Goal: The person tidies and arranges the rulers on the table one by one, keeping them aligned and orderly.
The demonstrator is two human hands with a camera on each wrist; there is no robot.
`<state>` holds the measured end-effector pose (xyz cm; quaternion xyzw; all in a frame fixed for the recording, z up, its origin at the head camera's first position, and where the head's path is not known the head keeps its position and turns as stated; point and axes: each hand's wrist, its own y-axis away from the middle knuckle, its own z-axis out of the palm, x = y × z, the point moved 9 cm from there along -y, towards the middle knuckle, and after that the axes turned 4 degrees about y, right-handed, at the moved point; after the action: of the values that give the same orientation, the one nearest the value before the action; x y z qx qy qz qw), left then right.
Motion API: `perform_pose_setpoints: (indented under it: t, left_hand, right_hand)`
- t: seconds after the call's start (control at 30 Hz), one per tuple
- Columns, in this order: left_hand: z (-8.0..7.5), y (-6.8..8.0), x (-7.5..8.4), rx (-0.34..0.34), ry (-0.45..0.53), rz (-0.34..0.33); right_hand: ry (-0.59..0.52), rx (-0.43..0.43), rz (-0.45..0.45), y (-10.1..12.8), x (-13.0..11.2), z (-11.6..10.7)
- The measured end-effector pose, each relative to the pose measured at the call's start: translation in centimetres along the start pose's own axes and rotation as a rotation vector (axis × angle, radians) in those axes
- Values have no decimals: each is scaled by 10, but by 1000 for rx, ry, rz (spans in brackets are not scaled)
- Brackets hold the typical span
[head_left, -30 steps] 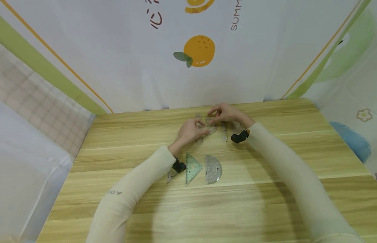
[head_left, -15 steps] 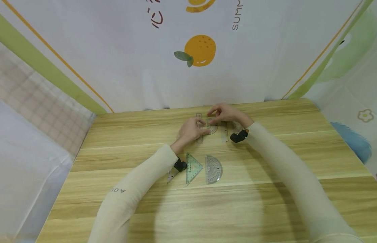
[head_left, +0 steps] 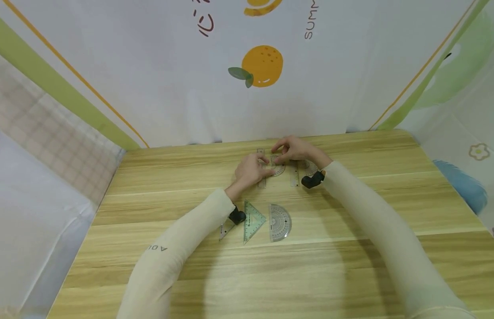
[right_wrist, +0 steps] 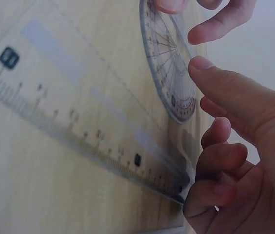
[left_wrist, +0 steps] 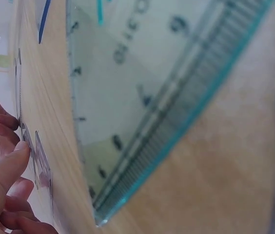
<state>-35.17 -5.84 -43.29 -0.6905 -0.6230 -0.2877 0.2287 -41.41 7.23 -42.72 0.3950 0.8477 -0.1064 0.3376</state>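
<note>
A small clear protractor lies flat near the table's back edge, between both hands. My left hand rests over a narrow clear ruler, its thumb touching the protractor's near end. From the other side, my right hand has its thumb at the protractor's far end, the index finger bent beyond it. The right wrist view shows the thumbs at the protractor, with gaps between thumbs and index fingers. A second clear ruler lies just right of it. Another protractor is partly hidden under my right wrist.
Closer to me lie a green set square and a larger protractor. A clear set square is partly hidden by my left wrist camera. A white printed curtain hangs behind the wooden table.
My left forearm has shifted very slightly right. Both hands stay at the small protractor, and the rulers and set squares lie as before.
</note>
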Motion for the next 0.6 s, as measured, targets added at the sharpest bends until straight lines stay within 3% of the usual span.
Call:
perform_pose_setpoints:
  t: [0.6]
  left_hand:
    - [1, 0, 4, -14, -58, 12]
  right_hand:
    - [32, -8, 13, -3, 1, -1]
